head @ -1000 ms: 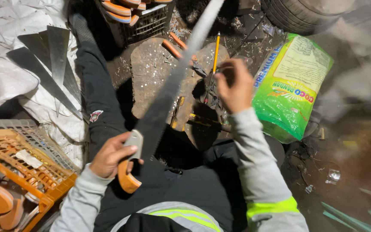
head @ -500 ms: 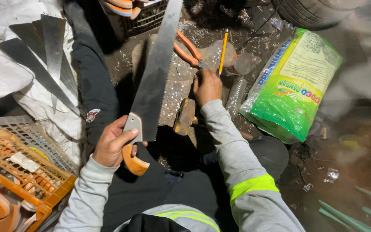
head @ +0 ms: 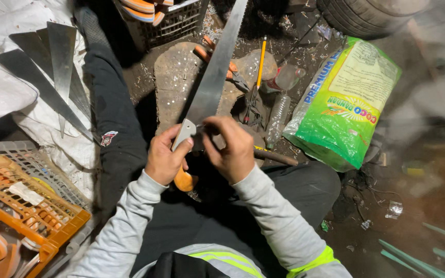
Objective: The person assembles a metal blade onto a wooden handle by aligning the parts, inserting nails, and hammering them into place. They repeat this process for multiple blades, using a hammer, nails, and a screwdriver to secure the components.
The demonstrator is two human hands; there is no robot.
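Gripping the orange handle (head: 185,180) of a saw blade (head: 215,72), your left hand (head: 165,157) is closed around it while the blade runs up toward 12 o'clock over the flat stone (head: 173,77). Your right hand (head: 231,148) sits just beside it at 3 o'clock, fingers pinched at the blade's base. At 2 o'clock lies a green bag (head: 348,103); at 8 o'clock, an orange crate (head: 32,211).

Grey sleeves (head: 130,226), neon-yellow cuff band (head: 318,260)
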